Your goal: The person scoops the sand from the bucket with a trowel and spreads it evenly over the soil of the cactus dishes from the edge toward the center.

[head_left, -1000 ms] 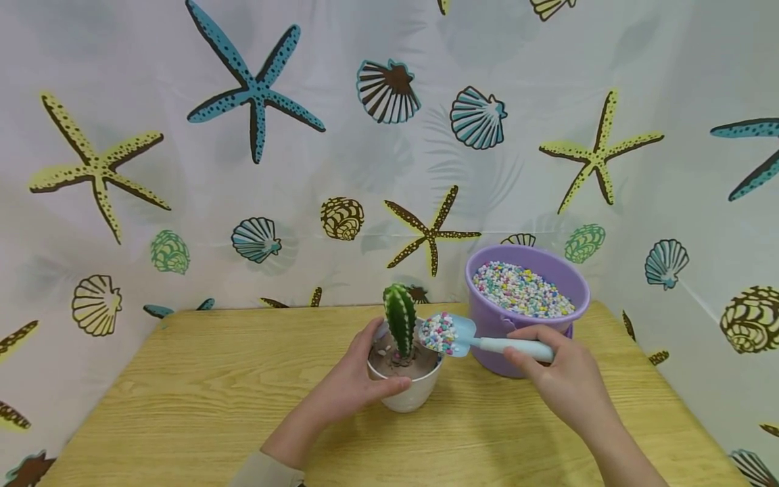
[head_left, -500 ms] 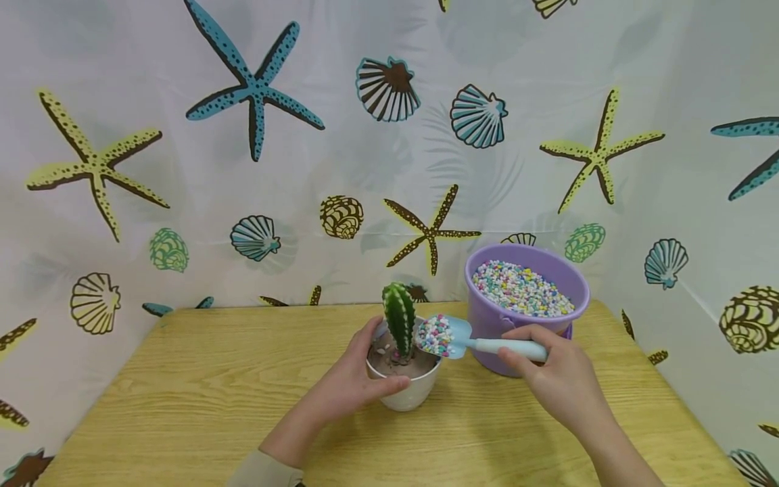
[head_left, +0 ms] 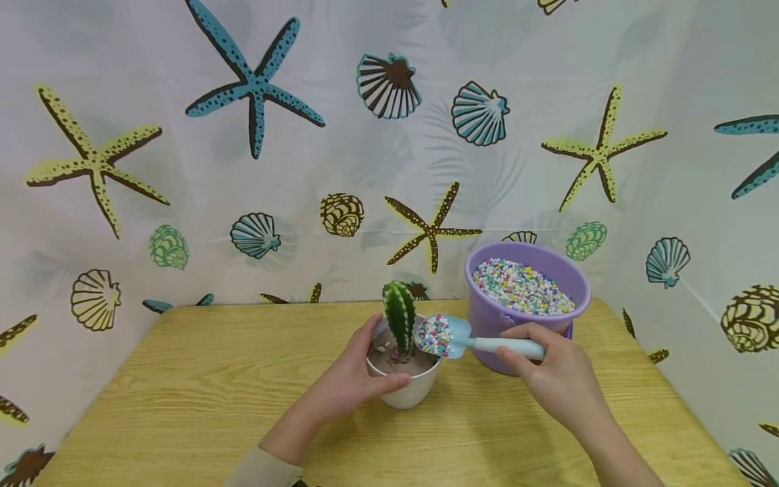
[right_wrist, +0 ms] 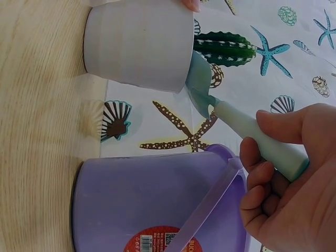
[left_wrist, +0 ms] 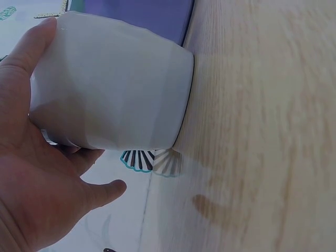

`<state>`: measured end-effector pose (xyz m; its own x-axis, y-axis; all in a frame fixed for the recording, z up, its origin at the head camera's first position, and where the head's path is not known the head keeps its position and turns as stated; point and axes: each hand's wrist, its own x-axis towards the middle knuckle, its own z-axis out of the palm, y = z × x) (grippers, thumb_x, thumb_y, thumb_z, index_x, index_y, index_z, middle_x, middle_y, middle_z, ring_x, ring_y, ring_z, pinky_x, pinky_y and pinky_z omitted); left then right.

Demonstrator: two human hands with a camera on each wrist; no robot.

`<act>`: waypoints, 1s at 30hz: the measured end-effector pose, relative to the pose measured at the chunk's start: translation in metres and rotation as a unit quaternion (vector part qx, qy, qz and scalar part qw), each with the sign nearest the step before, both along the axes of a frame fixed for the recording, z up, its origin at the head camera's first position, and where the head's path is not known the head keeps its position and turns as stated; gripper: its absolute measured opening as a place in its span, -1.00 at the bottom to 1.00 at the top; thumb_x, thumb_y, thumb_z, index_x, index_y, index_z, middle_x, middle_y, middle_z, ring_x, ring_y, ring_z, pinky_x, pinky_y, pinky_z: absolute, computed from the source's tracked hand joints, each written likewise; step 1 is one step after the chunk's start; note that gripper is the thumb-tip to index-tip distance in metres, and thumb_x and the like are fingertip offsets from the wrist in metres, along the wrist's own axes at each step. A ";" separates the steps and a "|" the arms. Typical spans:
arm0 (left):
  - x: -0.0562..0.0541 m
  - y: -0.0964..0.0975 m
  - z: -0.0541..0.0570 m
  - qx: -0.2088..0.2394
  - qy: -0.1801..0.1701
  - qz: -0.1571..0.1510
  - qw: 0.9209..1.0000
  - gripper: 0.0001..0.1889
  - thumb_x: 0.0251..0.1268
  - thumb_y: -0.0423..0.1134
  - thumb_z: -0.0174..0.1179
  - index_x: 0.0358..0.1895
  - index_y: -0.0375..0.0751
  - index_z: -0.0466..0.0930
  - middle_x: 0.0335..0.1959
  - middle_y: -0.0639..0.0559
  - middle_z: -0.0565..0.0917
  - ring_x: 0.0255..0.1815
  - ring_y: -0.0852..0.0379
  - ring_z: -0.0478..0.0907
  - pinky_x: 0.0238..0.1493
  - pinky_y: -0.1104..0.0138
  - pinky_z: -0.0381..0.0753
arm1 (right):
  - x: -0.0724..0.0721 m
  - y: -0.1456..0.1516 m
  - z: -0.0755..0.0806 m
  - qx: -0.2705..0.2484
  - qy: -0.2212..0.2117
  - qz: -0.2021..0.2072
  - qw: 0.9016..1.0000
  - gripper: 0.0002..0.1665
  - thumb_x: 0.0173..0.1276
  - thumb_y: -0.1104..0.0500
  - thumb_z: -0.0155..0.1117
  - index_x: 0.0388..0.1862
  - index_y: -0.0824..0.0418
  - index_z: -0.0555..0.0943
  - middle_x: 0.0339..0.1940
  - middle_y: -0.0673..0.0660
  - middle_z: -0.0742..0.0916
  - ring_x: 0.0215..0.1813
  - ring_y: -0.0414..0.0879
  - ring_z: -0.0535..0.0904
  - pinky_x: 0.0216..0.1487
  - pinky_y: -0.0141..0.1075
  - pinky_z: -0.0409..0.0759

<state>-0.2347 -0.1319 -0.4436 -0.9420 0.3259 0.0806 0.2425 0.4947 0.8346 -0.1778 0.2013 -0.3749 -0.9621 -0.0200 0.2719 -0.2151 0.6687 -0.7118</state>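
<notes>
Pinching the scoop (head_left: 461,336) by its handle (right_wrist: 240,122), the right hand (head_left: 558,379) is pointing its long axis leftward, toward the cactus (head_left: 399,321). The beads (head_left: 433,335) on it are lying at the right rim of the pot (head_left: 409,396), which the left hand (head_left: 348,387) is gripping with curved fingers.

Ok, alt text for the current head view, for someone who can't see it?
A left hand grips a white pot holding a cactus while the right hand holds a blue scoop of multicolored beads at the pot's rim. A purple bucket of similar beads stands to the right on a wooden table, before a backdrop printed with starfish and shells.
</notes>
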 end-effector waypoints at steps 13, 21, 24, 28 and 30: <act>-0.001 -0.001 -0.002 0.001 -0.005 0.005 1.000 0.30 0.27 0.21 0.62 0.86 -0.01 -0.13 0.80 -0.22 0.07 0.77 -0.27 0.08 0.66 -0.26 0.20 | -0.001 -0.003 0.001 0.008 -0.006 -0.002 1.000 -0.74 0.52 -0.10 0.56 0.04 -0.02 0.81 -0.31 -0.04 0.76 -0.31 -0.06 0.56 -0.28 -0.18 0.54; 0.001 0.001 -0.001 0.006 0.003 0.007 1.000 0.30 0.27 0.22 0.61 0.85 -0.05 -0.13 0.78 -0.27 0.09 0.74 -0.31 0.13 0.64 -0.28 0.23 | -0.003 -0.003 0.000 0.020 0.017 0.002 1.000 -0.75 0.52 -0.09 0.57 0.02 -0.02 0.83 -0.25 -0.07 0.80 -0.30 -0.08 0.59 -0.26 -0.17 0.56; 0.002 0.002 -0.002 0.012 0.008 0.010 1.000 0.30 0.27 0.22 0.62 0.85 -0.07 -0.12 0.77 -0.28 0.11 0.73 -0.31 0.15 0.64 -0.27 0.23 | -0.003 -0.002 0.001 0.025 0.028 0.002 0.999 -0.78 0.52 -0.06 0.57 0.01 -0.01 0.83 -0.25 -0.07 0.80 -0.31 -0.09 0.59 -0.25 -0.16 0.56; 0.004 0.004 -0.002 0.016 0.006 0.021 1.000 0.31 0.27 0.20 0.62 0.84 -0.10 -0.13 0.78 -0.29 0.08 0.74 -0.32 0.12 0.66 -0.27 0.20 | -0.004 -0.002 0.001 0.032 0.038 0.001 0.999 -0.80 0.52 -0.03 0.57 0.01 -0.01 0.83 -0.28 -0.07 0.79 -0.33 -0.08 0.59 -0.25 -0.14 0.55; 0.005 0.006 -0.002 0.019 0.006 0.026 0.999 0.31 0.27 0.19 0.63 0.84 -0.11 -0.13 0.78 -0.30 0.07 0.75 -0.34 0.11 0.66 -0.27 0.19 | -0.004 -0.002 0.001 0.036 0.043 0.000 0.998 -0.81 0.52 -0.01 0.57 0.00 0.00 0.83 -0.30 -0.07 0.78 -0.33 -0.08 0.59 -0.24 -0.14 0.54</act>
<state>-0.2297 -0.1256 -0.4458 -0.9563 0.2735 0.1039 0.2281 0.4745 0.8502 -0.1820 0.1995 -0.3738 -0.9351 -0.0430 0.3518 -0.2740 0.7174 -0.6405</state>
